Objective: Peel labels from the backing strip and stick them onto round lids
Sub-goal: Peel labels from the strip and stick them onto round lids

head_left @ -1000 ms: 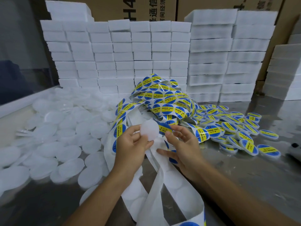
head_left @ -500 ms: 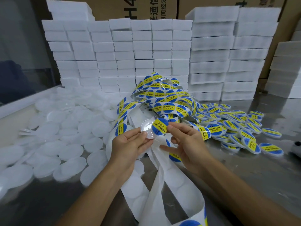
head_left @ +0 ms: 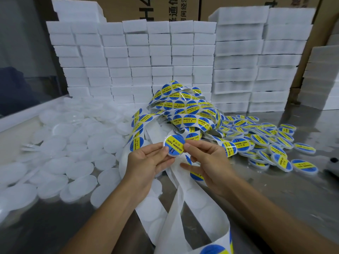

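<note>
Label (head_left: 173, 145), loose half a second ago, is now sitting on lid (head_left: 166, 143); left hand (head_left: 146, 162) and right hand (head_left: 211, 162) fingertips pinching its edges, finishing this piece.

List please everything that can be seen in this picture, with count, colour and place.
lid being labelled: one, clear with a blue and yellow label, held between both hands
label strip: one tangled heap, white backing with blue and yellow labels, centre
empty backing strip: white, trailing toward the camera
unlabelled lids: many, translucent white, left
labelled lids: many, blue and yellow, right
white blocks: many, stacked behind
cardboard boxes: brown, rear
metal table: grey
left hand: holds the lid
right hand: pinches the lid's edge
</note>
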A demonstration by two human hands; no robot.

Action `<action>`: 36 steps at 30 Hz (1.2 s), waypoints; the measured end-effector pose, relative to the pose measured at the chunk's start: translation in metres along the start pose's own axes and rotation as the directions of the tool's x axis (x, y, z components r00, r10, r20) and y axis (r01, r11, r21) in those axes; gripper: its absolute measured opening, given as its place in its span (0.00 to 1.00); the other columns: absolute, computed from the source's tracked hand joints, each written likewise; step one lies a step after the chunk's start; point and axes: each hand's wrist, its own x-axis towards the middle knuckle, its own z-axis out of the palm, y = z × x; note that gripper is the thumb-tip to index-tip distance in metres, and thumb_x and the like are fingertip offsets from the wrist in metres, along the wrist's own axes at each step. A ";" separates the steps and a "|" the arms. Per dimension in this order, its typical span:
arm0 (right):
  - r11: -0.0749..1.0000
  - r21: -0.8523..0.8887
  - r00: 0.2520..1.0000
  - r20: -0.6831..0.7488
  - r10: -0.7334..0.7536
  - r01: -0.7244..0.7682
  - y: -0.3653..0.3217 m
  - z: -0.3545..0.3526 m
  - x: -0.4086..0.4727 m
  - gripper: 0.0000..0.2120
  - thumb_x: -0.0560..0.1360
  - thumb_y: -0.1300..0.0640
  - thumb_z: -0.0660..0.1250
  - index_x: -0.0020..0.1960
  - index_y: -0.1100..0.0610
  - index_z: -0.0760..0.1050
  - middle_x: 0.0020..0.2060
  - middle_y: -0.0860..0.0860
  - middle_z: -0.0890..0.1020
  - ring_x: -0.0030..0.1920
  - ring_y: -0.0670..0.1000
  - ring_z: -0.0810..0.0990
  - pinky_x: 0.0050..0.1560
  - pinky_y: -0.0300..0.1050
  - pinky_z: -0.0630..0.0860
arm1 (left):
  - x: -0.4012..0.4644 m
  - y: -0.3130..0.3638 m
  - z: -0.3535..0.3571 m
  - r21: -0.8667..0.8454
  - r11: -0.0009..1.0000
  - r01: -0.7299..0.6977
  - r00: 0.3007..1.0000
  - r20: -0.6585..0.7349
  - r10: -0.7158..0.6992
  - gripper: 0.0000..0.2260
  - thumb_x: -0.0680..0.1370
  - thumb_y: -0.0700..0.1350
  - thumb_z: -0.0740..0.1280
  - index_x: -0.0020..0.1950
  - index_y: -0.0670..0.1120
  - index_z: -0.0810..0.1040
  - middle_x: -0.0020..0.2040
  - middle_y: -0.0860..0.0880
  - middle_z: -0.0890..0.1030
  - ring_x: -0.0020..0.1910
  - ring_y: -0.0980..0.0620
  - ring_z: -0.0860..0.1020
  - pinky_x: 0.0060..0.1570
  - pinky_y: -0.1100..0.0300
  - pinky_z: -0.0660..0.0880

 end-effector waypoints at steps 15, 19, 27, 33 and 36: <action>0.995 -0.056 0.996 -0.020 -0.087 0.086 0.007 -0.001 0.003 0.04 0.73 0.64 0.73 0.47 0.61 0.84 0.33 0.53 0.83 0.30 0.45 0.76 0.49 0.61 0.82 | -0.002 0.000 0.003 0.121 0.990 -0.066 0.994 -0.079 0.076 0.10 0.73 0.37 0.72 0.53 0.37 0.81 0.43 0.41 0.86 0.42 0.47 0.85 0.38 0.63 0.80; 0.975 -0.159 0.985 -0.057 -0.165 0.155 0.011 -0.002 0.006 0.05 0.70 0.61 0.77 0.45 0.59 0.84 0.35 0.55 0.85 0.32 0.46 0.80 0.47 0.58 0.84 | -0.006 -0.002 0.008 0.182 0.974 -0.135 0.986 -0.069 0.150 0.04 0.72 0.35 0.74 0.45 0.41 0.82 0.40 0.41 0.86 0.40 0.44 0.85 0.36 0.63 0.80; 0.941 -0.249 0.969 -0.032 -0.245 0.230 0.015 -0.002 0.006 0.11 0.72 0.58 0.75 0.53 0.57 0.79 0.39 0.52 0.82 0.37 0.49 0.83 0.36 0.54 0.84 | -0.010 -0.002 0.010 0.167 0.962 -0.218 0.976 0.064 0.210 0.06 0.67 0.37 0.76 0.35 0.47 0.83 0.40 0.43 0.85 0.39 0.45 0.85 0.39 0.61 0.81; 0.943 -0.208 0.963 0.123 -0.238 0.260 0.020 -0.001 0.002 0.17 0.72 0.53 0.73 0.60 0.54 0.80 0.47 0.55 0.82 0.36 0.53 0.84 0.30 0.44 0.79 | -0.010 -0.001 0.009 0.166 0.954 -0.251 0.964 0.134 0.230 0.08 0.65 0.46 0.78 0.37 0.45 0.81 0.44 0.42 0.85 0.43 0.42 0.85 0.44 0.56 0.81; 0.927 -0.218 0.952 0.069 -0.297 0.305 0.017 -0.001 0.004 0.17 0.68 0.51 0.73 0.55 0.56 0.81 0.39 0.55 0.84 0.35 0.50 0.83 0.34 0.42 0.79 | -0.011 0.000 0.010 0.091 0.973 -0.212 0.963 0.187 0.192 0.05 0.65 0.42 0.75 0.35 0.44 0.80 0.42 0.41 0.85 0.43 0.44 0.85 0.42 0.58 0.81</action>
